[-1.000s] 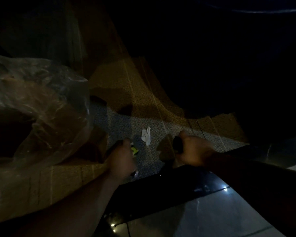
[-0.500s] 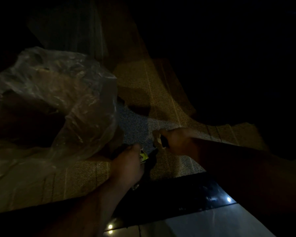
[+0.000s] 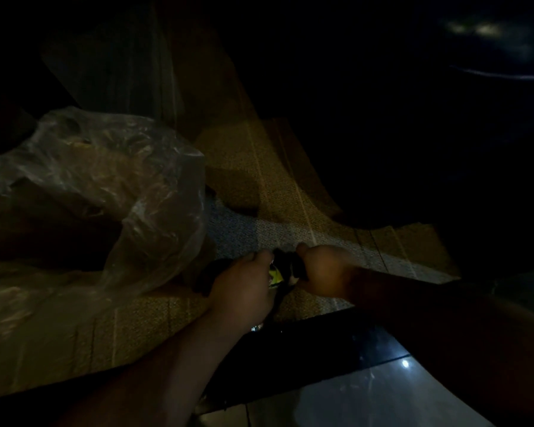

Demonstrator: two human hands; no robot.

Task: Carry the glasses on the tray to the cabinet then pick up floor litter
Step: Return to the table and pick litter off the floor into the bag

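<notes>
Room very dark; only a patch of floor is lit. Surface under the hands is a woven carpet (image 3: 275, 180) in yellow-brown with thin pale stripes, crossed by a grey-blue band just beyond the knuckles. Nearer the camera the carpet ends at a dark strip, then glossy floor tile (image 3: 367, 405) with a small bright reflection. A large crumpled clear plastic bag (image 3: 111, 192) lies on the carpet to the left, its near edge just beside the left hand. Upper right is black apart from a faint curved highlight; nothing identifiable there. Left hand (image 3: 244, 285) is low over the carpet, fingers curled closed around a yellow-green wrapper (image 3: 274, 275), of which only a small bright corner shows at the thumb side. Right hand (image 3: 324, 269) sits just beside it, knuckles almost touching, fingers curled into a fist around something dark; what it grips cannot be told. The wrapper sits between the two hands, at the left fingertips. A small shiny scrap (image 3: 256, 327) shows under the left wrist.
</notes>
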